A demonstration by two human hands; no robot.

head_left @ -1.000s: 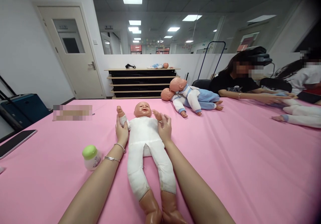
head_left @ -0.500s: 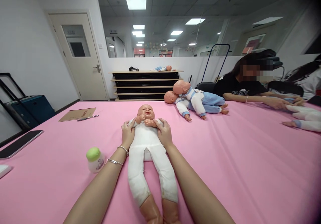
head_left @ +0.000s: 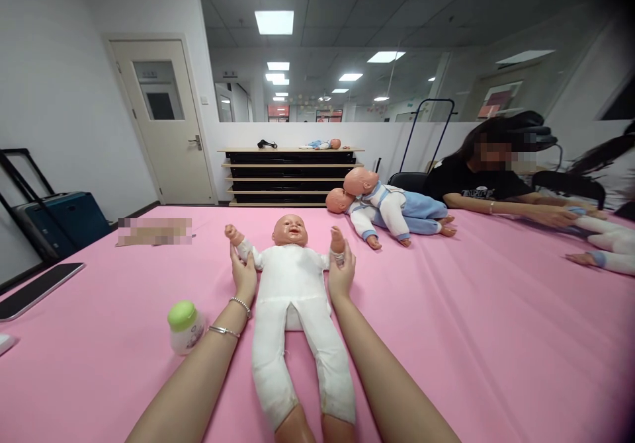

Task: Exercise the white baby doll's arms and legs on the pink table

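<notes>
A baby doll [head_left: 294,278] with a white cloth body lies on its back, its head away from me and its feet toward me. Its two arms are spread out to the sides, with the small fists raised. My left hand [head_left: 243,274] is closed around the doll's arm on the left, below its fist. On the other side, my right hand [head_left: 342,272] grips the doll's other arm near the wrist. Some of my fingers are hidden behind the arms. A white jar with a green lid [head_left: 184,327] stands beside my left forearm.
Two dolls in blue and white clothes [head_left: 397,205] lie at the back right of the pink-covered table [head_left: 446,337]. Farther right, a person [head_left: 489,188] handles another doll [head_left: 612,241]. A dark tablet-like device [head_left: 40,289] lies at the left edge.
The doll's arms have gone from folded over its chest to spread outward. My hands have moved apart with them. The camera view has tilted slightly up.
</notes>
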